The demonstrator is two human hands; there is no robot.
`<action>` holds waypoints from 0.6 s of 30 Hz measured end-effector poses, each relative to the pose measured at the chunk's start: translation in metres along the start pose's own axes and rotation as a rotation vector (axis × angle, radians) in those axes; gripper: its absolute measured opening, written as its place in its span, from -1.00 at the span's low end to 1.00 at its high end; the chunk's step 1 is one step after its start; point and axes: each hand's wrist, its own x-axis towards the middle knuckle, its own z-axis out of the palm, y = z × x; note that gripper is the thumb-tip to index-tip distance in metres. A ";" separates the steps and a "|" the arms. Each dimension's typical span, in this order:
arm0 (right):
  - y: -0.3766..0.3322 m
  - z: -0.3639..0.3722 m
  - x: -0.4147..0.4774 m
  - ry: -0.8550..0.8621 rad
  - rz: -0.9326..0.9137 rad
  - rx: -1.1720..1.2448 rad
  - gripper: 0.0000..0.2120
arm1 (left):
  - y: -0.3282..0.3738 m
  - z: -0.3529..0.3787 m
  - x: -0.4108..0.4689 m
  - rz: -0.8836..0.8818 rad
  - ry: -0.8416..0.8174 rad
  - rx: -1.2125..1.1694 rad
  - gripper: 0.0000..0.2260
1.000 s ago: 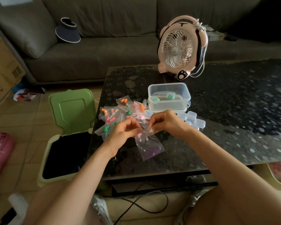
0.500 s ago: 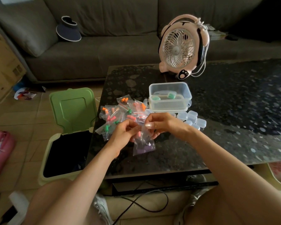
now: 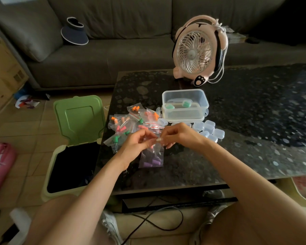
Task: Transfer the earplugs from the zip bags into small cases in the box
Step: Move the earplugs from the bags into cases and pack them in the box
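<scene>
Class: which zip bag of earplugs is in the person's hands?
The purple-earplug bag, pinched at its top by the left hand and right hand; the other bags, holding orange, pink and green plugs, lie on the table.

box (image 3: 185,110) behind small cases (image 3: 208,130), zip bags (image 3: 129,122) left, fan (image 3: 196,50) behind

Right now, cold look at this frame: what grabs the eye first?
Dead centre, the left hand and right hand pinch the top of a clear zip bag of purple earplugs at the near side of the dark speckled glass table. Behind them, a pink round desk fan stands at the table's far edge, facing the camera. Left of the table, a pale green plastic bin gapes with its lid up.
</scene>
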 end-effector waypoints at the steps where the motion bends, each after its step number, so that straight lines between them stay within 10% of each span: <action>1: 0.000 0.000 0.000 -0.016 0.011 -0.020 -0.90 | 0.001 0.001 -0.001 0.022 0.001 0.023 -0.93; 18: -0.005 0.002 -0.005 -0.018 0.041 -0.039 -0.80 | -0.005 0.002 0.003 0.181 0.010 0.160 -0.84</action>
